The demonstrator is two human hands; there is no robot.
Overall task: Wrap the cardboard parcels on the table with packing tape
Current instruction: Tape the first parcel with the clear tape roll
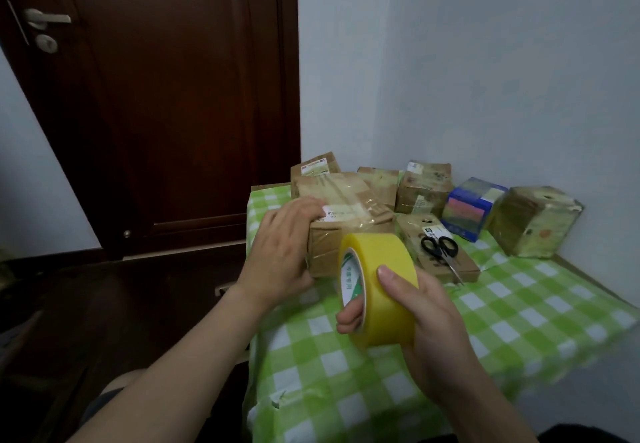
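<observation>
- Parcel: at the near left corner of the worktop, straight ahead of both hands. It already has clear film and a white label on top.
- Its long axis appears to run away from the person toward the wall; the short near face points back at the hands. Not certain, since the roll covers part of it.
- Left hand: grips the parcel's left end, fingers bent over the top edge by the label, thumb low on the near face.
- Right hand: closed round the tape roll, thumb on the yellow outer band, fingers hooked through the core.
- Roll sits just in front of the parcel's near right corner, core opening facing left. Can't tell whether it touches. No free tape end visible.
- Judgement: the right hand carries the feed and the left is the clamp; the next move needs the loose end stuck to the near face.
- Scissors: lying on a flat parcel just right of the roll, nearer the right hand.
- Behind: more taped parcels, a blue box, a cube-shaped parcel by the wall.
- Worktop has a green-and-white check cloth.
- Room: dark wooden door on the left, dark floor below.
</observation>
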